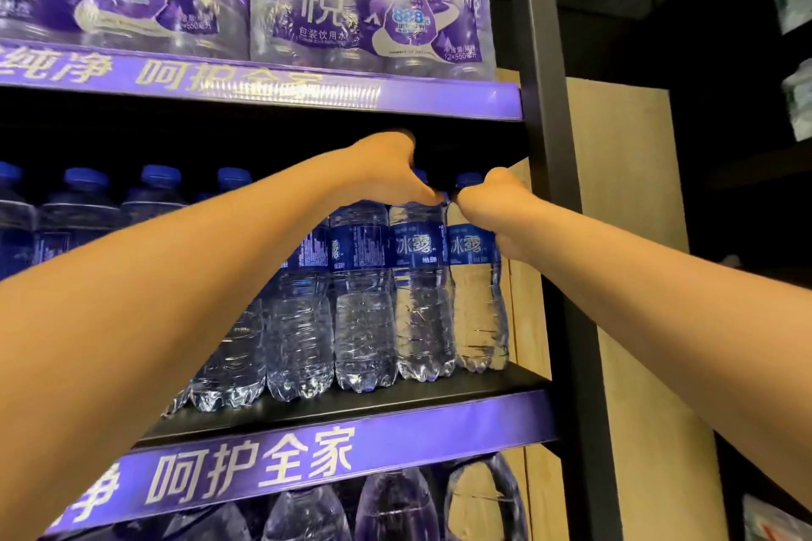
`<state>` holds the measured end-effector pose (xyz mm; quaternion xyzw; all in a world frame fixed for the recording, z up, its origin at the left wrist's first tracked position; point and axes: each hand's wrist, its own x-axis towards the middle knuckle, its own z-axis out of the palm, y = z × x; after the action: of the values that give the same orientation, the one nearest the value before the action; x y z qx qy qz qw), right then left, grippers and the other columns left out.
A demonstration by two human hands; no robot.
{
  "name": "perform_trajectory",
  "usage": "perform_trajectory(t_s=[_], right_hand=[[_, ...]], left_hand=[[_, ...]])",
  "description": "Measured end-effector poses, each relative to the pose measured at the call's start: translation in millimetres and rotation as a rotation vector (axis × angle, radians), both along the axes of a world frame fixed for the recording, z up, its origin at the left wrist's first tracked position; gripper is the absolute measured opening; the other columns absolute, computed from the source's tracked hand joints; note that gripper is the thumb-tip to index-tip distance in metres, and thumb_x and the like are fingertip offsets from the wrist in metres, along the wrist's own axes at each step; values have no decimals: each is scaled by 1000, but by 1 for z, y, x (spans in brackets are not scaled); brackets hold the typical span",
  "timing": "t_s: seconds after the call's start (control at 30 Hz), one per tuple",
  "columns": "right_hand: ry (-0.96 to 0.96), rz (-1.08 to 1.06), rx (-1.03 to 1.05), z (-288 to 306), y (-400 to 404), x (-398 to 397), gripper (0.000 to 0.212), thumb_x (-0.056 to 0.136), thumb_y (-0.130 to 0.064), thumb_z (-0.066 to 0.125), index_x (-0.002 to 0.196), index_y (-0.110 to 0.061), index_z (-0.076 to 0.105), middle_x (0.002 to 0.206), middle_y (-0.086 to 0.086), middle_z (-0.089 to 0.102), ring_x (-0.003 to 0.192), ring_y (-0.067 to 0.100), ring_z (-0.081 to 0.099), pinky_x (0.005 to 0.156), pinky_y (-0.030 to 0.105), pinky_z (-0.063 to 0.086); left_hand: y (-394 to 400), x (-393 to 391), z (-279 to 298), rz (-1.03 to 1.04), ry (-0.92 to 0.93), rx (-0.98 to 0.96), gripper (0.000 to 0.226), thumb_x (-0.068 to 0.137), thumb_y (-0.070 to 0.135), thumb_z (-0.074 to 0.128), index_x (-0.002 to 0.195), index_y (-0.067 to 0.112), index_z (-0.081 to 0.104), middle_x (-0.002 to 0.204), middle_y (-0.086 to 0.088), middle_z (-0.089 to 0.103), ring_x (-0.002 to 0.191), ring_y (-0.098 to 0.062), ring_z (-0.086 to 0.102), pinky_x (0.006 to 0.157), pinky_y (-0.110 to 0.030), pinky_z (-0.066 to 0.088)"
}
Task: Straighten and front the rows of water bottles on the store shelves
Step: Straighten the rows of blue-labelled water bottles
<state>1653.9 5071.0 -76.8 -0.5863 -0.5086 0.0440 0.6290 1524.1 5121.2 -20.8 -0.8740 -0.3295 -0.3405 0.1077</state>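
On blue labels of two front water bottles (pixel 422 290) (pixel 476 294): 冰露. On lower purple shelf strip (pixel 334 459): 呵护全家. On upper shelf strip (pixel 263 86): 纯净 呵护全家, partly blurred. On shrink-wrapped pack (pixel 369 0) above: 悦, 包装饮用水, 888, 12×550. Smaller print illegible.

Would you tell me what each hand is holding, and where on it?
The left hand grips the second bottle from the right near its neck; the right hand grips the rightmost bottle there too.

black shelf (pixel 395 402) | purple front strip (pixel 307 466) | upright water bottles (pixel 364 299) in row
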Motion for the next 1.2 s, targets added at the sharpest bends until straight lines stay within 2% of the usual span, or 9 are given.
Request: perform_trajectory(t_s=[0.2,0.33,0.5,0.63,0.73,0.87,0.93,1.07,1.2], right_hand=[[-14,31,0,0,-3,1,19,97,-22,56,109,-11,46,116,17,61,103,31,63,92,46,54],[-70,-12,-32,0,-1,0,27,97,-21,57,116,-3,51,121,21,60,114,37,60,94,56,51],[-88,-42,-62,6,1,0,22,99,-15,52,116,-3,47,130,22,54,123,35,53,101,49,48],[-172,-60,-92,14,-10,0,11,99,-10,51,98,-10,41,121,20,56,107,28,58,92,41,51],[-185,-41,-110,16,-13,1,6,100,-10,51,104,-9,47,122,21,55,106,24,57,89,38,52],[-210,-31,-114,12,-7,3,14,99,-17,54,102,-12,41,96,11,56,79,18,55,76,32,53],[-213,-16,-112,12,-6,2,11,99,-15,53,105,-12,45,97,13,57,78,17,54,80,34,54],[-197,0,-141,13,-8,4,14,99,-16,55,102,-12,42,85,7,52,70,18,51,60,27,48],[-173,24,-161,12,-9,6,20,98,-21,57,107,-12,42,86,5,53,72,18,53,54,24,47]], left_hand=[[4,7,-11,6,-25,123,34,81,47,72,79,17,56,65,0,53,57,-17,48,51,-27,39],[2,5,-2,90,36,59,32,84,28,67,68,14,42,65,-4,41,60,-20,38,54,-33,33],[5,7,-5,94,-2,100,37,82,36,74,69,18,45,67,-2,47,60,-19,45,52,-28,36],[6,8,-9,87,-22,150,40,83,39,74,68,19,42,65,-1,47,57,-17,44,48,-28,33],[5,8,-10,98,-34,136,40,82,38,75,69,20,42,67,-1,49,59,-18,46,48,-28,33],[4,10,-10,113,-29,124,40,82,37,75,69,19,43,67,-1,48,61,-19,47,51,-29,34],[3,8,-10,117,-15,124,39,83,37,75,68,19,43,68,-1,48,65,-22,48,56,-30,35],[3,6,-9,119,-9,136,43,83,35,74,64,17,40,64,-1,43,57,-18,41,50,-29,31],[3,5,-7,123,35,146,43,84,38,72,64,17,41,62,-2,43,57,-19,40,50,-30,32]])
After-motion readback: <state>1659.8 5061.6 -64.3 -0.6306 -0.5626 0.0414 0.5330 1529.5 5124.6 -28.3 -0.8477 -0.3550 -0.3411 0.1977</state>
